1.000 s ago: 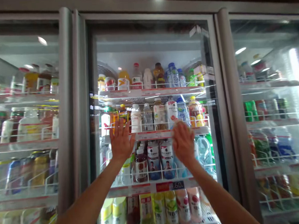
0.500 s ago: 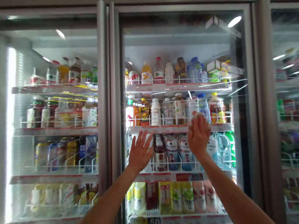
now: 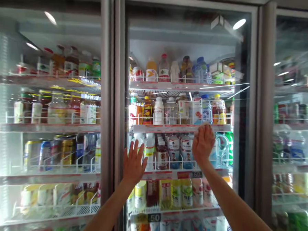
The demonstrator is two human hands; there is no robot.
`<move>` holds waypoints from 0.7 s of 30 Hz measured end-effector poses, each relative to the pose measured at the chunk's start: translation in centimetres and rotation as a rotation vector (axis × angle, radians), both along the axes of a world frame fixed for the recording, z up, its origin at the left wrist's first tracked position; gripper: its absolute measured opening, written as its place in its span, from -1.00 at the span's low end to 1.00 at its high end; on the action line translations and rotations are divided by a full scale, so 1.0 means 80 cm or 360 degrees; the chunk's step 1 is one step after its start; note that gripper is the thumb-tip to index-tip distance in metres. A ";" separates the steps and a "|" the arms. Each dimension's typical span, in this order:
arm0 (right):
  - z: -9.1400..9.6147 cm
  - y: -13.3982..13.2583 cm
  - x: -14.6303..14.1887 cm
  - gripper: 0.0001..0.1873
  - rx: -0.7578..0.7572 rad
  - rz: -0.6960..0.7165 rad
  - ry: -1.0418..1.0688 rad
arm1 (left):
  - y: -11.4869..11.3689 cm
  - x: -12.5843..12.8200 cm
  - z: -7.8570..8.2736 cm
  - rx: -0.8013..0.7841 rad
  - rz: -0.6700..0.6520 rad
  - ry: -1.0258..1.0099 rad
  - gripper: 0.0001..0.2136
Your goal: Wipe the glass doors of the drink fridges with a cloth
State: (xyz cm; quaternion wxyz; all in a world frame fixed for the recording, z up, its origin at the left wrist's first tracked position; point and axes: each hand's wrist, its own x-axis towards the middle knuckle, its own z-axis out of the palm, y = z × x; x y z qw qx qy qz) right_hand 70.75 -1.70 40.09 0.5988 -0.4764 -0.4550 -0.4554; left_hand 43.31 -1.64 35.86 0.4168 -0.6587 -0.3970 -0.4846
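Observation:
A closed glass door (image 3: 180,28) of a drinks fridge stands in front of me, with rows of bottles behind it. My left hand (image 3: 134,164) is open, fingers spread and palm toward the glass at its lower left part. Whether the palm touches the pane I cannot tell. To the right, my right hand (image 3: 202,145) is closed over a whitish cloth (image 3: 207,126) against the glass, in front of a shelf edge. Most of the cloth is hidden under the fingers, and only a pale bit shows at their tips.
A metal door frame (image 3: 117,96) runs upright to the left of my left hand, and another frame post (image 3: 263,99) stands on the right. Neighbouring fridge doors on both sides show shelves of bottles and cans. Ceiling lights reflect in the panes.
My left hand has moved left and down across the door, fingers still spread. The right hand has shifted slightly down with the cloth. The camera view has also tilted a little.

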 end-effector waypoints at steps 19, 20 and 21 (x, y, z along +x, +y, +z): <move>-0.086 -0.006 -0.036 -0.57 -0.0296 0.0335 -0.0860 | -0.007 0.017 -0.019 -0.0200 0.0161 -0.0062 -0.44; -0.090 -0.010 -0.030 -0.59 -0.0320 0.0383 -0.0925 | -0.009 0.016 -0.019 -0.0206 0.0162 -0.0050 -0.44; -0.090 -0.011 -0.018 -0.58 -0.0295 0.0397 -0.0867 | -0.010 0.016 -0.019 -0.0217 0.0164 -0.0037 -0.44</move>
